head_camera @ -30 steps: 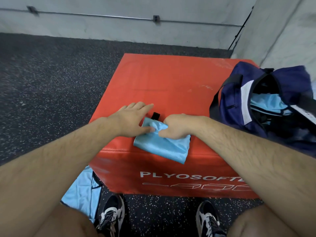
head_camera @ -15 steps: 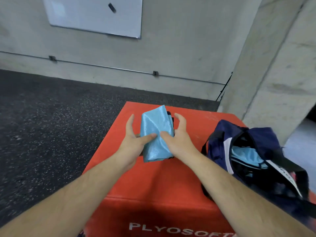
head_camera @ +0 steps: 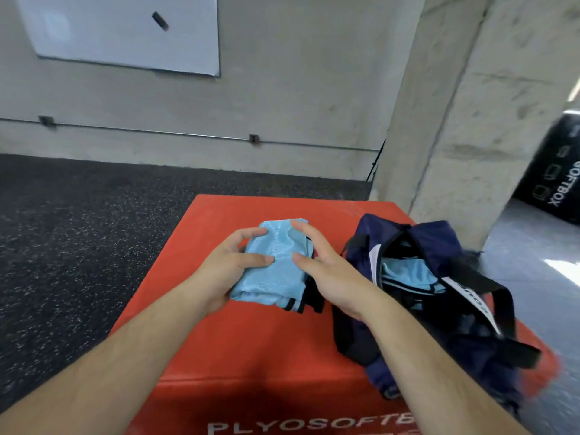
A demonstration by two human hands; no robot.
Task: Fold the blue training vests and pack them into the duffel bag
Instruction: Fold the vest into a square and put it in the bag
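A folded light-blue vest [head_camera: 276, 265] with black trim is held above the red plyo box [head_camera: 270, 343]. My left hand [head_camera: 230, 266] grips its left side, thumb on top and fingers curled over the far edge. My right hand [head_camera: 317, 262] grips its right side in the same way. To the right on the box sits the navy duffel bag [head_camera: 439, 296], unzipped, with more light-blue vests [head_camera: 408, 274] showing inside its opening.
Black speckled rubber floor [head_camera: 78, 230] lies to the left of the box. A concrete pillar [head_camera: 470, 120] rises behind the bag. A black soft box [head_camera: 555, 171] stands at far right. A whiteboard [head_camera: 125, 29] hangs on the back wall.
The vest was pressed flat on the box's near edge, then lifted in both hands. It has since tilted flatter and moved a little right toward the bag. The camera has tilted up.
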